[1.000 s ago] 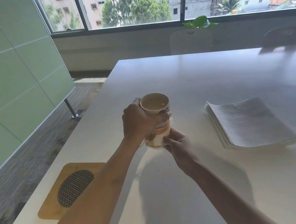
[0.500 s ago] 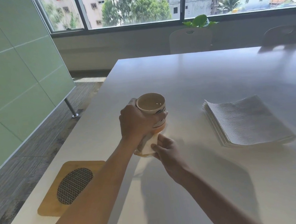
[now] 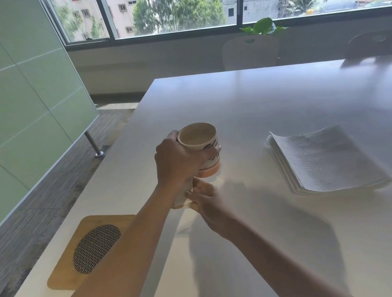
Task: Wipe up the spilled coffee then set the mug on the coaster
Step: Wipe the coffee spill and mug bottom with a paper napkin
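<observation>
White napkin (image 3: 179,199), pinched by right-hand fingers (image 3: 195,191), has slid nearer; left hand (image 3: 177,164) grips mug (image 3: 202,145).

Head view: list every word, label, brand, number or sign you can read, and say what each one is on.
No readable text anywhere in this view.
mug: dark brush-like marks on the side, a pattern and not letters as far as can be told; partly covered by the left hand.
stack of paper towels: embossed texture only.
coaster: metal mesh, no print.
Buildings outside the window: any signs too small and blurred.
</observation>
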### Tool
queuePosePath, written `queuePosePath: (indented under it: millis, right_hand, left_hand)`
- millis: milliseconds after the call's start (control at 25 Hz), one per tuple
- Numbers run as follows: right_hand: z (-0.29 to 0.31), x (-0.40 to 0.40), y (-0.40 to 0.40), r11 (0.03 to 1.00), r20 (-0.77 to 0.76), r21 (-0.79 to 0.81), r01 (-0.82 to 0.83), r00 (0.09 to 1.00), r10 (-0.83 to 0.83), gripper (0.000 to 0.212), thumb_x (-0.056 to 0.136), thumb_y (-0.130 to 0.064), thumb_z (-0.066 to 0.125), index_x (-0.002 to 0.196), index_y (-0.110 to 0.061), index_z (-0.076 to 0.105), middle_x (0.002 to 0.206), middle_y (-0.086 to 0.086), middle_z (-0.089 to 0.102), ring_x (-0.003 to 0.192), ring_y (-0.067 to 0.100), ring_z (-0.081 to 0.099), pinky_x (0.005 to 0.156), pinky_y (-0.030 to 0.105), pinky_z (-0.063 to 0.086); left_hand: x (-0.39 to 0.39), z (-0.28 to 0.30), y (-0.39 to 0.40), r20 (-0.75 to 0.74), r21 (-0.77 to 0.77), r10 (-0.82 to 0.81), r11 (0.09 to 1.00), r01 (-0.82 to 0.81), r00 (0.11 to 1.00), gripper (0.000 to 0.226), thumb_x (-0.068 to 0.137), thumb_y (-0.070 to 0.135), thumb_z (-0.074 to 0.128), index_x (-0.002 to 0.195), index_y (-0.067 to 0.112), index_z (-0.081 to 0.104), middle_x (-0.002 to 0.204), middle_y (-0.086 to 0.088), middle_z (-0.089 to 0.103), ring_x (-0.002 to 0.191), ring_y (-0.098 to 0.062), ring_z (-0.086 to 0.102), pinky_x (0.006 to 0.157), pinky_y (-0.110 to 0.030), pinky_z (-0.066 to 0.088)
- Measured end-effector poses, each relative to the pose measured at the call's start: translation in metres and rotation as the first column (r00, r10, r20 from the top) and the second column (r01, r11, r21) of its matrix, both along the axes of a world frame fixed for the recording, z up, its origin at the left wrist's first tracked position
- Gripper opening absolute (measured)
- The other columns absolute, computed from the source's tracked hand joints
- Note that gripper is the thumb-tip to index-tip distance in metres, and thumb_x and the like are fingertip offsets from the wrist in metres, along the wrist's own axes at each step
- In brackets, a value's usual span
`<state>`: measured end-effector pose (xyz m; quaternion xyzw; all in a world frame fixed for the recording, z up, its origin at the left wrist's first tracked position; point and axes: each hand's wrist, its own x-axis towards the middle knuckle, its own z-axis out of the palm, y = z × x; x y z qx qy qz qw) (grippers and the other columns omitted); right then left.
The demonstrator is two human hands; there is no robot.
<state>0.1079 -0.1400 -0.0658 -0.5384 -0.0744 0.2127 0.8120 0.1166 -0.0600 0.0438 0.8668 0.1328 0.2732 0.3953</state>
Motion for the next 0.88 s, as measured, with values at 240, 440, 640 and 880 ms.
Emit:
queuePosePath:
  millis: [240, 440, 640, 880]
  right_hand:
    - [0.019, 0.029, -0.027, 0.965, -0.244, 0.240, -0.107, 0.955, 0.166, 0.024, 0.094, 0.015, 0.041, 0.106, 0.010, 0.060, 0.090, 0.018, 0.074, 0.075, 0.020, 0.074, 0.069, 0.023, 0.060]
    - [0.025, 0.048, -0.042, 0.939, -0.207, 0.330, -0.097, 0.963, 0.172, 0.034, 0.088, 0.022, 0.030, 0.102, 0.012, 0.060, 0.088, 0.018, 0.075, 0.082, 0.023, 0.075, 0.080, 0.028, 0.061]
    - [0.019, 0.053, -0.043, 0.931, -0.164, 0.350, -0.104, 0.971, 0.171, 0.035, 0.090, 0.021, 0.030, 0.111, 0.013, 0.057, 0.096, 0.019, 0.073, 0.090, 0.024, 0.073, 0.088, 0.030, 0.059]
    - [0.024, 0.060, -0.046, 0.945, -0.127, 0.320, -0.074, 0.985, 0.120, 0.039, 0.094, 0.016, 0.033, 0.127, 0.014, 0.052, 0.109, 0.019, 0.068, 0.094, 0.020, 0.071, 0.085, 0.027, 0.059]
  left_hand:
    - [-0.003, 0.010, 0.005, -0.018, 0.020, -0.030, 0.999, 0.031, 0.999, 0.065, 0.051, 0.066, 0.090, 0.097, 0.026, 0.069, 0.089, 0.014, 0.071, 0.084, -0.013, 0.068, 0.075, -0.027, 0.055]
    - [-0.007, 0.007, 0.004, -0.016, 0.036, -0.046, 0.998, 0.046, 0.999, 0.067, 0.050, 0.067, 0.090, 0.099, 0.028, 0.068, 0.091, 0.013, 0.070, 0.084, -0.012, 0.068, 0.076, -0.030, 0.057]
    - [-0.007, 0.005, 0.007, -0.014, 0.031, -0.056, 0.998, 0.056, 0.998, 0.067, 0.051, 0.068, 0.089, 0.101, 0.028, 0.069, 0.092, 0.013, 0.071, 0.084, -0.012, 0.069, 0.074, -0.028, 0.058]
    - [-0.005, 0.004, 0.011, -0.025, 0.025, -0.057, 0.998, 0.058, 0.998, 0.067, 0.050, 0.066, 0.091, 0.101, 0.029, 0.069, 0.091, 0.015, 0.071, 0.083, -0.009, 0.068, 0.073, -0.025, 0.055]
